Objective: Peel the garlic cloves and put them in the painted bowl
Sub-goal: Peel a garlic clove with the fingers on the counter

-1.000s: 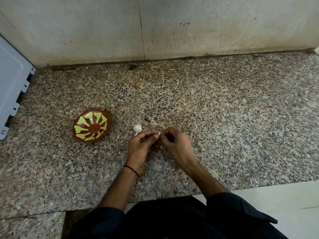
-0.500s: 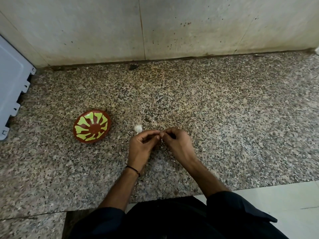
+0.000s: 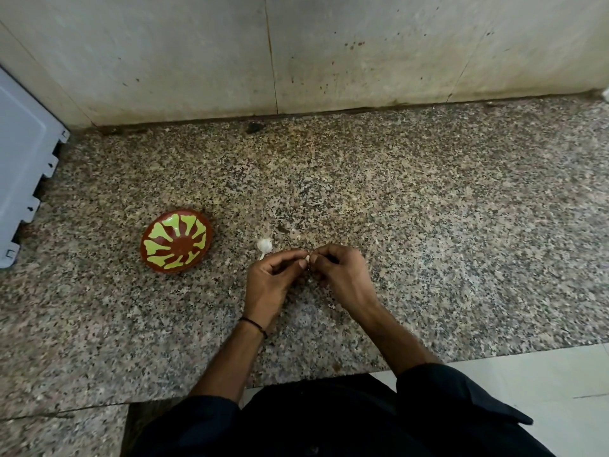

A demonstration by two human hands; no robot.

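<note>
A small garlic clove (image 3: 307, 258) is pinched between the fingertips of both hands, low over the speckled granite counter (image 3: 412, 225). My left hand (image 3: 268, 285) holds it from the left and my right hand (image 3: 342, 275) from the right, fingers curled. Most of the clove is hidden by the fingers. Just beyond my left hand a white garlic piece (image 3: 264, 246) with a thin stem lies on the counter. The painted bowl (image 3: 176, 240), brown with yellow-green petal marks, sits to the left and looks to hold nothing.
A stained grey wall (image 3: 296, 51) runs along the back of the counter. A pale blue-grey plastic panel (image 3: 19, 166) leans at the far left. The counter's front edge is close to my body, with pale floor tiles (image 3: 543, 384) to the right.
Both hands stay together on the clove; the fingertips shift slightly as they work at it. The bowl and the garlic piece on the counter have not moved.
</note>
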